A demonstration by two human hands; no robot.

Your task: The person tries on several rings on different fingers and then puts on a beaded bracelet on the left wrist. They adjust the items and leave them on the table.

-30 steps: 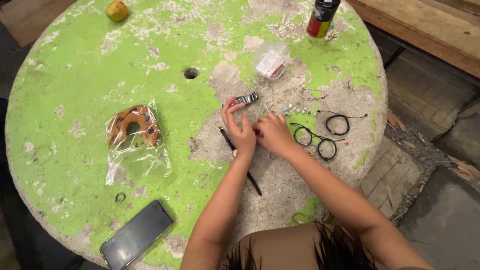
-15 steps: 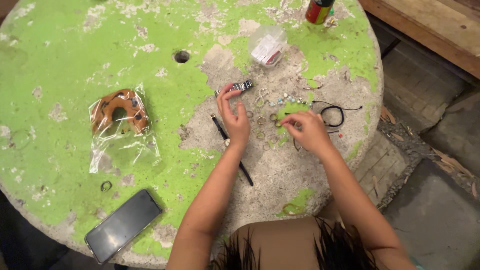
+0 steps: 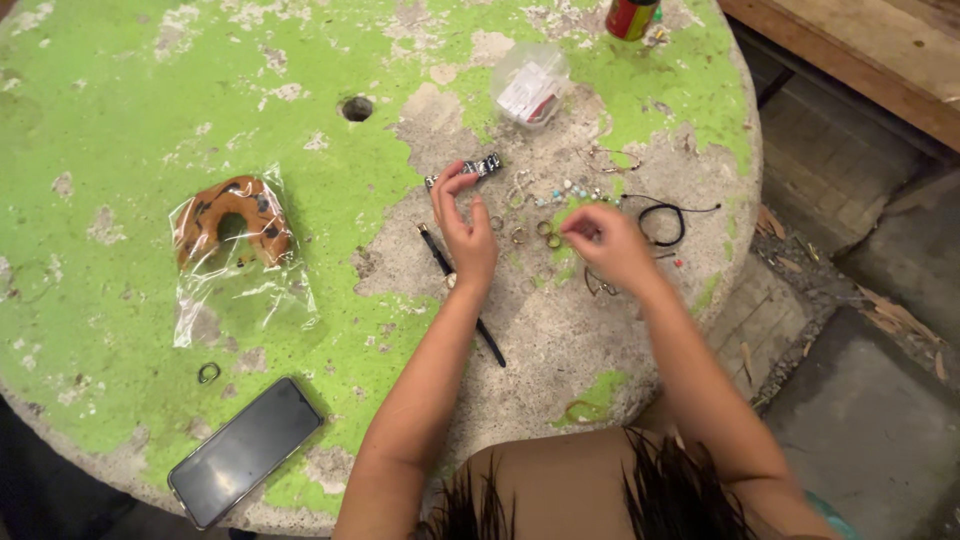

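My left hand [image 3: 466,228] hovers over the bare concrete patch of the round table [image 3: 150,120], fingers apart and curled. Its fingertips are right next to a small metal link band [image 3: 478,168]. My right hand [image 3: 606,243] is to the right of it, fingertips pinched together above several small rings [image 3: 520,236]. I cannot see anything between those fingers. A row of small beads [image 3: 570,190] lies just beyond both hands. A black strap [image 3: 462,292] runs under my left wrist. A black cord bracelet [image 3: 664,222] lies right of my right hand.
A ring-shaped pastry in a clear bag [image 3: 235,222] lies at left, with a dark phone [image 3: 245,450] and a small ring [image 3: 208,372] near the front edge. A clear pouch [image 3: 530,85] and a can [image 3: 630,15] stand at the back. The table has a hole [image 3: 357,108].
My hands were together a second ago. The right hand has since moved right and drawn its fingers into a pinch, while the left lifted towards the metal band. The view shifted slightly.
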